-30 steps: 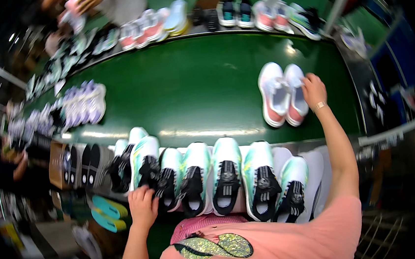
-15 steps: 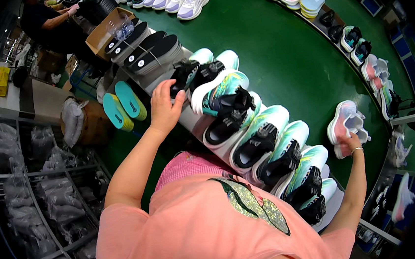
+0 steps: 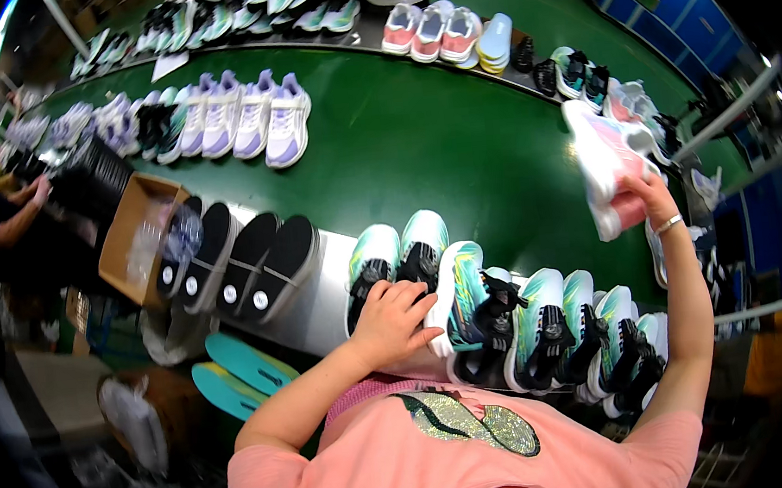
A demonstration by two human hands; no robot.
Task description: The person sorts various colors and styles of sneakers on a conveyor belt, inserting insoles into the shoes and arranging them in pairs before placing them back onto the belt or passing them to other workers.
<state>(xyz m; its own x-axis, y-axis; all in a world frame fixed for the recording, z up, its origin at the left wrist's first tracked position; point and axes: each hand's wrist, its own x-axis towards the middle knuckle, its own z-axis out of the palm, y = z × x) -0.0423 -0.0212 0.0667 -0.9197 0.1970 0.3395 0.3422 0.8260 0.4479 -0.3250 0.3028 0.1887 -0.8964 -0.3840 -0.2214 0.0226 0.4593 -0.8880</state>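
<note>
The right hand [image 3: 652,193] has lifted the pink-white pair [image 3: 609,164] off the desk [image 3: 419,139], gripping it at 3 o'clock. The left hand [image 3: 393,323], fingers curled, has shifted onto a teal shoe [image 3: 452,299] at 6 o'clock, so sorting continues.

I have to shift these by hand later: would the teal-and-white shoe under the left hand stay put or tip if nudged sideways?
Probably tips easily: the teal-and-white shoe stands on its edge, sole outward, under the left hand. It would likely lean onto the next shoe in the packed row rather than fall flat. It looks light: the right hand lifts a white-and-pink pair alone.
</note>
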